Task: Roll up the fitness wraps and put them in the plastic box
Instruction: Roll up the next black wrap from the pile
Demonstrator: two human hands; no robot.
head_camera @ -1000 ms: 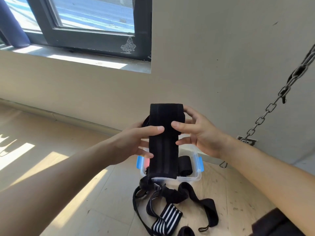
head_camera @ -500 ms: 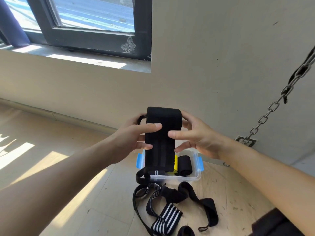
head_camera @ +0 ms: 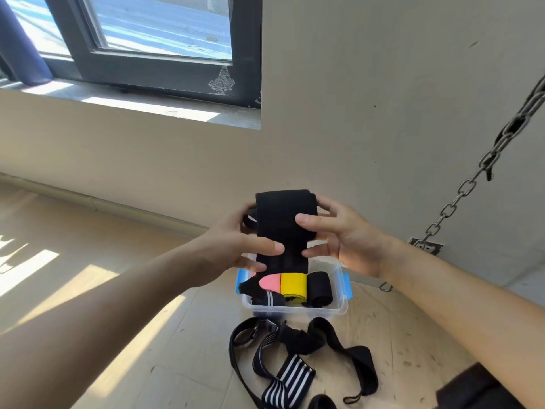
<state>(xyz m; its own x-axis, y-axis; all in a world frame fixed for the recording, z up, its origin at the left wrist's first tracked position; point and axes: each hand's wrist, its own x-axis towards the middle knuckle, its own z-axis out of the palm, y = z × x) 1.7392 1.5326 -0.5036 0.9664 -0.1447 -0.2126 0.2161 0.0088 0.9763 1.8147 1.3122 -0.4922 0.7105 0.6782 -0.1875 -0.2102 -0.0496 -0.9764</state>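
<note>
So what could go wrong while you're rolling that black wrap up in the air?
The wide black elastic wrap is pinched only by the fingers of the left hand and right hand, so the roll might spring loose and unwind. Its hanging tail could also brush the pink roll and yellow roll in the clear plastic box. That box already looks fairly full, so fitting the loose black and striped wraps on the floor may be tight.
</note>
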